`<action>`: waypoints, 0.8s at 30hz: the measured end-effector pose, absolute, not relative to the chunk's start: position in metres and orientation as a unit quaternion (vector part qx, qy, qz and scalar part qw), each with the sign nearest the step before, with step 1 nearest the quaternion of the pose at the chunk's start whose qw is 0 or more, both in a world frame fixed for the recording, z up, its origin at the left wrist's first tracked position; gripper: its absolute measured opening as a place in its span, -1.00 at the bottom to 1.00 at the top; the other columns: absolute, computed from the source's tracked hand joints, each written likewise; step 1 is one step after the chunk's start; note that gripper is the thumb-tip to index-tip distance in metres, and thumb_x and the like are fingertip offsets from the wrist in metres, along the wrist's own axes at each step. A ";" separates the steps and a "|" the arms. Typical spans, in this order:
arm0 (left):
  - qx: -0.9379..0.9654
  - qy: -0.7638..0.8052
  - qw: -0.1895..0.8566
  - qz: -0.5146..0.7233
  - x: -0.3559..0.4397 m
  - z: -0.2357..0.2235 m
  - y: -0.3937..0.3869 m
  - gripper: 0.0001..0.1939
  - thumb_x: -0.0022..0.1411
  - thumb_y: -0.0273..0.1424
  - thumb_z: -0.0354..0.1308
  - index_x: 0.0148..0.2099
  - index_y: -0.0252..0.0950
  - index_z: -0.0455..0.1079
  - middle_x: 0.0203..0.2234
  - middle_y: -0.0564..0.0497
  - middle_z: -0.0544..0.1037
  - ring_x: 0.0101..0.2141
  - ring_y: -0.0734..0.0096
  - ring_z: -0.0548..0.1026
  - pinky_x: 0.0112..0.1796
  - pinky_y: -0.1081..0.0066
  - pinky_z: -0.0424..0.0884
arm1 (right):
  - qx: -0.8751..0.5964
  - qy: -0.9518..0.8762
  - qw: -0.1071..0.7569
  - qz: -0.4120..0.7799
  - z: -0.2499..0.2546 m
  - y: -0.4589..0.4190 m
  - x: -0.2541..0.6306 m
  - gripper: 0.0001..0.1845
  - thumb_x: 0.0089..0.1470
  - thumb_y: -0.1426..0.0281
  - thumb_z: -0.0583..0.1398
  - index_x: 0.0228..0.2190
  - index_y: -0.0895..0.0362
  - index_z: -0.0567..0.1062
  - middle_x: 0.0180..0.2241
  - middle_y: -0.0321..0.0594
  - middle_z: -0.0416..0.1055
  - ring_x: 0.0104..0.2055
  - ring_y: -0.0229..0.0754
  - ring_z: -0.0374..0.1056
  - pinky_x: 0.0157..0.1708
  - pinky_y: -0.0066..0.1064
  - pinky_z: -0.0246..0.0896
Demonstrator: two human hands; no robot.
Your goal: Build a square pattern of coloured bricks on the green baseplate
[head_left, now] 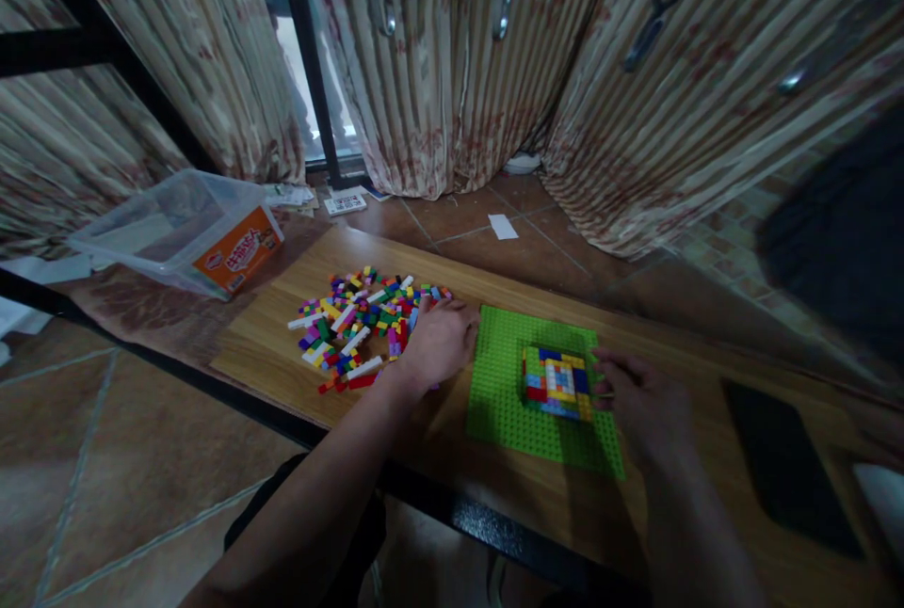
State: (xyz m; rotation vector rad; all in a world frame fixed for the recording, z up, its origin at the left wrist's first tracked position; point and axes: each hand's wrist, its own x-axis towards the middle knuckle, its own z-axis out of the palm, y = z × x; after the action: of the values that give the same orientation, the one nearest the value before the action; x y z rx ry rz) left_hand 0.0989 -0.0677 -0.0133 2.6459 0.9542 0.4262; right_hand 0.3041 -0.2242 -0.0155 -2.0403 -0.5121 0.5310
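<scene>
A square green baseplate (498,392) lies on the wooden table. On it stands a low rectangular build of multicoloured toy bricks (557,384), with white and light blue in its middle. My right hand (646,401) is at the build's right side, fingers bent toward its edge; they are blurred, and any touch or held brick cannot be made out. My left hand (442,340) is at the right side of a loose brick pile (363,316), left of the baseplate. Its fingers curl downward, and whatever is under them is hidden.
A clear plastic bin (176,222) with an orange label stands at the table's left end. A dark flat object (787,462) lies at the right. Behind the wooden table (430,434) are striped curtains (452,100) and a tiled floor with white paper (503,227).
</scene>
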 end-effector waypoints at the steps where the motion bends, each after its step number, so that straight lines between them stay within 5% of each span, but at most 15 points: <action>1: 0.918 0.333 0.153 0.152 0.098 -0.013 -0.067 -0.78 0.28 -0.45 -0.02 -0.23 -0.24 0.47 -0.22 -0.05 0.57 -0.08 0.20 0.47 0.06 0.10 0.22 | -0.831 -0.209 0.473 0.204 -0.016 -0.225 0.305 -0.65 -0.11 0.29 0.18 -0.26 0.14 0.58 -0.59 -0.30 0.42 -0.57 -0.24 0.35 -0.54 -0.40 0.32; 5: 0.905 0.333 0.183 0.190 0.095 -0.014 -0.065 -0.77 0.28 -0.48 -0.01 -0.18 -0.22 0.48 -0.22 -0.02 0.59 -0.07 0.23 0.47 0.06 0.14 0.25 | -0.839 -0.233 0.461 0.169 -0.011 -0.224 0.305 -0.63 -0.12 0.24 0.19 -0.28 0.16 0.59 -0.60 -0.27 0.44 -0.55 -0.19 0.37 -0.53 -0.38 0.32; 14: 0.807 0.447 0.243 0.300 0.048 0.010 -0.036 -0.74 0.26 -0.49 0.04 -0.09 -0.28 0.53 -0.16 -0.06 0.62 -0.14 0.34 0.55 -0.01 0.38 0.40 | -0.782 -0.500 0.305 0.214 -0.019 -0.232 0.309 -0.36 -0.20 0.03 0.31 -0.04 -0.02 0.53 -0.05 -0.14 0.53 -0.10 0.11 0.49 -0.15 -0.10 0.42; 24: 0.691 0.647 0.236 0.218 -0.021 0.016 -0.011 -0.70 0.15 -0.51 0.07 -0.13 -0.27 0.57 -0.26 -0.05 0.65 -0.22 0.33 0.56 -0.19 0.43 0.42 | -0.770 -0.548 0.284 0.159 -0.067 -0.233 0.337 -0.46 -0.20 -0.01 0.26 -0.14 -0.10 0.55 -0.06 -0.19 0.53 -0.10 0.17 0.48 -0.18 -0.05 0.42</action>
State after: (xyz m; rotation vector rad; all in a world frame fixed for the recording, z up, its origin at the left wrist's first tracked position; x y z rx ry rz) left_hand -0.0213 -0.0115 0.0162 1.8953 1.7750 0.5973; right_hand 0.3366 -0.2332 -0.0665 -2.0608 -1.4673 0.4241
